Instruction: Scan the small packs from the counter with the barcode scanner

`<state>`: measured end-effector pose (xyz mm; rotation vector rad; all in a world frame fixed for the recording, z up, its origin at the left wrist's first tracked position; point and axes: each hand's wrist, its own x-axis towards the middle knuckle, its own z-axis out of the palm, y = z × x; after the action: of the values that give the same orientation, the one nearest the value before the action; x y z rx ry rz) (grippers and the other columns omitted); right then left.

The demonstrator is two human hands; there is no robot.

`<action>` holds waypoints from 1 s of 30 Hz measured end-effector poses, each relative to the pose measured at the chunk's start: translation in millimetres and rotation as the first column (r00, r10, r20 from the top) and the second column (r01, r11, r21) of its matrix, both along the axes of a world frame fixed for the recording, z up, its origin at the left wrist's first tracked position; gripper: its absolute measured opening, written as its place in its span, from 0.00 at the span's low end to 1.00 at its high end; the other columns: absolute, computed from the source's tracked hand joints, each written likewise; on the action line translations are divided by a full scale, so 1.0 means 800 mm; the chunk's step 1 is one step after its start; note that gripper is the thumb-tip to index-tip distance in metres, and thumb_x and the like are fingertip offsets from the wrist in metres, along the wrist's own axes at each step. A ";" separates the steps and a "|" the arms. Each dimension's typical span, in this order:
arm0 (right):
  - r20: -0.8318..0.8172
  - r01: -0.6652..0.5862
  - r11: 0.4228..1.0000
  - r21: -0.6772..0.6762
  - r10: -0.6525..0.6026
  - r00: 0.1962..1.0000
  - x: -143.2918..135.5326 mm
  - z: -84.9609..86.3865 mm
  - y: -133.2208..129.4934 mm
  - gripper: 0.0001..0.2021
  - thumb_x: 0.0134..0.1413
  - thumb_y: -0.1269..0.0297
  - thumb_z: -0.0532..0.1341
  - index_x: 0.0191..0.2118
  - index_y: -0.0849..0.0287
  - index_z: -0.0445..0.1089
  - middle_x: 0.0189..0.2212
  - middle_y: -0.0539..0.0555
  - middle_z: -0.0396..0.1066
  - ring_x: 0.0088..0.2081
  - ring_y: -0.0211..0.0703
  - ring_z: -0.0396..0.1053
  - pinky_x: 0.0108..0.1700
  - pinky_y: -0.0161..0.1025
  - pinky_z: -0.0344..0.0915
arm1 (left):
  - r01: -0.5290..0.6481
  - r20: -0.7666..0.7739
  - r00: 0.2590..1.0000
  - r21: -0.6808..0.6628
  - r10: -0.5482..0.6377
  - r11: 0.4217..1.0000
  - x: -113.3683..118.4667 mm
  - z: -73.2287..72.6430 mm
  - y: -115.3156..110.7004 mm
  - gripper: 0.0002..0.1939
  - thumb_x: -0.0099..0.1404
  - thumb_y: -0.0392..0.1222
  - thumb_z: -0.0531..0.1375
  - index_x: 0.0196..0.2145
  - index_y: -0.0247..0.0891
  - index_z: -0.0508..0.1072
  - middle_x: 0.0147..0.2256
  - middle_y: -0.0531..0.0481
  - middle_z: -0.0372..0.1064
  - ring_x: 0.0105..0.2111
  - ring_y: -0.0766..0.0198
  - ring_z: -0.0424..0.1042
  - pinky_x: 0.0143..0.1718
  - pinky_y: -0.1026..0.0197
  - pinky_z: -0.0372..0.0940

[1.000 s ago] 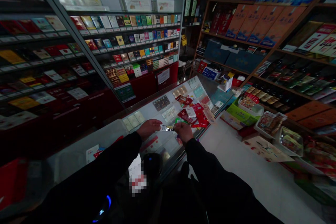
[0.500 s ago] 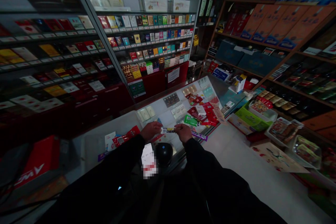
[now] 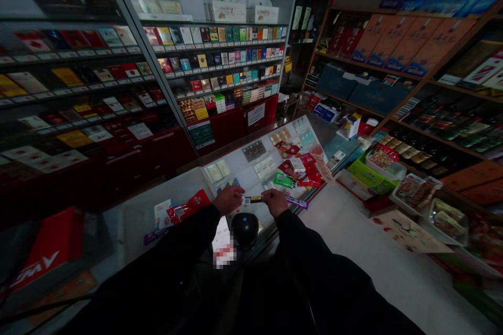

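Between my two hands, a narrow packet [image 3: 252, 199] with a white barcode end and a dark and yellow strip is stretched sideways above the glass counter. The fingers of my left hand [image 3: 228, 200] pinch its barcode end. My right hand [image 3: 276, 202] pinches the opposite end. Just below the packet stands a round black device [image 3: 244, 230] with a small blue light on top. Beside that device lies a white card [image 3: 222, 241], partly blurred out. To the right of my right hand is a purple packet [image 3: 297, 202], with a green packet [image 3: 284, 180] beyond.
The glass counter [image 3: 204, 159] holds red packets [image 3: 312, 170] on the right and a red packet [image 3: 188, 209] on the left. Cigarette shelves [image 3: 220, 51] rise behind. Plastic tubs of snacks [image 3: 416, 193] and bottle shelves flank the right side; a red box [image 3: 51, 246] sits left.
The camera view has shifted slightly. Both hands keep their pinch on the narrow packet, which has turned a little so that less of its yellow shows.
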<state>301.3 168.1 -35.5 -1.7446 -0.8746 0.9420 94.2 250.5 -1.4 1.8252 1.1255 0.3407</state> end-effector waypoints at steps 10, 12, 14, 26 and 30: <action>-0.082 -0.004 0.999 0.035 0.006 0.997 -0.008 0.003 0.008 0.09 0.38 0.63 0.64 0.29 0.59 0.76 0.25 0.51 0.75 0.29 0.41 0.70 0.32 0.36 0.64 | -0.041 0.131 0.990 -0.029 0.045 0.999 -0.011 0.010 0.010 0.14 0.51 0.40 0.63 0.38 0.37 0.77 0.37 0.46 0.78 0.38 0.58 0.76 0.41 0.59 0.69; -0.076 -0.014 0.999 0.029 0.017 0.997 -0.013 0.006 0.015 0.10 0.39 0.61 0.64 0.30 0.60 0.76 0.24 0.51 0.75 0.28 0.40 0.69 0.31 0.36 0.64 | -0.106 0.188 0.974 -0.117 0.127 0.987 -0.016 0.017 0.007 0.18 0.50 0.43 0.63 0.40 0.36 0.76 0.34 0.47 0.77 0.35 0.58 0.76 0.38 0.58 0.69; -0.069 -0.035 0.999 0.019 0.036 0.997 -0.020 0.011 0.023 0.11 0.40 0.61 0.65 0.32 0.60 0.76 0.24 0.50 0.74 0.26 0.39 0.68 0.31 0.35 0.63 | -0.149 0.248 0.949 -0.194 0.195 0.970 -0.024 0.025 0.004 0.20 0.50 0.45 0.64 0.41 0.35 0.75 0.33 0.48 0.76 0.33 0.59 0.75 0.36 0.59 0.68; 0.060 -0.349 0.937 -0.011 0.349 0.935 -0.106 0.065 0.084 0.06 0.43 0.70 0.64 0.32 0.61 0.77 0.28 0.52 0.77 0.29 0.38 0.71 0.32 0.33 0.64 | -0.422 0.321 0.814 -0.247 0.484 0.872 -0.117 0.065 -0.007 0.23 0.48 0.46 0.65 0.41 0.33 0.73 0.30 0.50 0.74 0.28 0.64 0.72 0.31 0.62 0.64; 0.197 -0.436 0.897 -0.077 0.442 0.875 -0.145 0.078 0.100 0.04 0.44 0.72 0.65 0.29 0.60 0.77 0.26 0.51 0.76 0.29 0.37 0.71 0.33 0.32 0.63 | -0.487 0.246 0.809 -0.226 0.533 0.843 -0.156 0.072 -0.015 0.21 0.49 0.47 0.64 0.41 0.35 0.73 0.28 0.52 0.74 0.27 0.64 0.71 0.30 0.62 0.63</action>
<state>184.9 247.9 27.0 -1.7245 -1.4467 1.0755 -30.4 238.7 56.1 1.2529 1.3718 0.7992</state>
